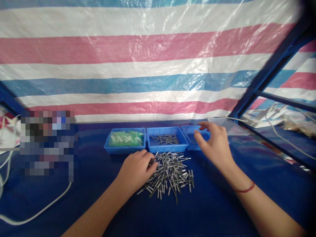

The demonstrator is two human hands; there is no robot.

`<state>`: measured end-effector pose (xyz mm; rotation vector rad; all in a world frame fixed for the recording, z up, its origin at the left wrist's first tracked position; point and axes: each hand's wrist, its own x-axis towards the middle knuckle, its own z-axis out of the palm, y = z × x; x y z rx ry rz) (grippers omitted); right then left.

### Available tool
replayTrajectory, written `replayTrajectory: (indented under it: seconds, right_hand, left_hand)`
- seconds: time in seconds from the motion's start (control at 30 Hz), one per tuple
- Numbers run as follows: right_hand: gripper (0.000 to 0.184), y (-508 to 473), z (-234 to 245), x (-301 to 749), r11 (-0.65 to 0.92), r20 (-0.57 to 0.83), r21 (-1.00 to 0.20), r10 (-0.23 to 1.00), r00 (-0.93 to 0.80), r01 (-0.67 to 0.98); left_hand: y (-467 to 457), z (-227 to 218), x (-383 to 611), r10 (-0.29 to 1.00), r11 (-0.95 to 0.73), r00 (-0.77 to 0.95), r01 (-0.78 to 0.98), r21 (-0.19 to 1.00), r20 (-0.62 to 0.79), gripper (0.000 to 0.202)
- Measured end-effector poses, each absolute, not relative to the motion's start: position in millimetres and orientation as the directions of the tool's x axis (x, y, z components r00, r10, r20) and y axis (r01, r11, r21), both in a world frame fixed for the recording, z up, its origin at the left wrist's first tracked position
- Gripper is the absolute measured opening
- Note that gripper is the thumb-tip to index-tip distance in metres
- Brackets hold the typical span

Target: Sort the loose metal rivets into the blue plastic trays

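Note:
A pile of small metal rivets (pixel 170 174) lies on the blue table cloth in front of me. My left hand (pixel 137 169) rests at the pile's left edge, fingers curled down onto the rivets. My right hand (pixel 214 144) hovers above the right blue tray (pixel 191 130), fingers spread and slightly bent, nothing visible in them. The middle blue tray (pixel 166 146) holds several rivets. The left blue tray (pixel 111 148) holds pale green plastic pieces.
A striped tarp (pixel 148 65) hangs behind the trays. A clear plastic lid (pixel 232 126) lies right of the trays. White cable (pixel 37 214) runs along the left. A dark blue frame bar (pixel 271 69) slants up on the right.

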<state>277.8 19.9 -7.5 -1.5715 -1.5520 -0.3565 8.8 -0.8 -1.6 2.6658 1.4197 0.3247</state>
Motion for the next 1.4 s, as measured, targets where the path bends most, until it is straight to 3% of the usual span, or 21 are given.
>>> replayTrajectory:
  seconds: [0.2, 0.3, 0.4, 0.5, 0.63, 0.93, 1.4]
  right_hand:
    - [0.009, 0.8, 1.7, 246.1, 0.483, 0.731, -0.297, 0.67, -0.129, 0.824]
    - [0.009, -6.1, 0.9, 231.8, 0.608, 0.682, -0.323, 0.681, -0.268, 0.725]
    - [0.008, -11.2, -3.3, 219.0, 0.652, 0.617, -0.41, 0.714, -0.332, 0.638]
    - [0.014, -14.8, -8.4, 210.5, 0.613, 0.573, -0.579, 0.775, -0.267, 0.538]
    - [0.01, -16.6, -13.3, 207.0, 0.54, 0.513, -0.736, 0.838, -0.183, 0.409]
    - [0.007, -16.7, -14.3, 205.6, 0.52, 0.495, -0.801, 0.854, -0.162, 0.297]
    - [0.006, -15.3, -13.1, 206.0, 0.54, 0.525, -0.743, 0.836, -0.156, 0.396]
  left_hand:
    - [0.8, -4.6, 9.7, 0.855, -0.518, 0.499, 0.831, 0.204, 0.139, 0.023]
    - [2.3, -7.1, 9.2, 0.859, -0.511, 0.471, 0.811, 0.284, 0.199, 0.024]
    - [0.8, -8.7, 11.3, 0.852, -0.523, 0.434, 0.715, 0.463, 0.292, 0.02]
    - [-2.8, -9.3, 16.2, 0.849, -0.526, 0.394, 0.578, 0.624, 0.352, 0.016]
    - [-6.8, -9.6, 22.6, 0.855, -0.504, 0.391, 0.475, 0.722, 0.339, 0.015]
    - [-9.3, -8.9, 26.4, 0.836, -0.517, 0.446, 0.449, 0.728, 0.319, 0.016]
    - [-6.7, -11.5, 24.3, 0.854, -0.511, 0.411, 0.548, 0.662, 0.319, 0.013]
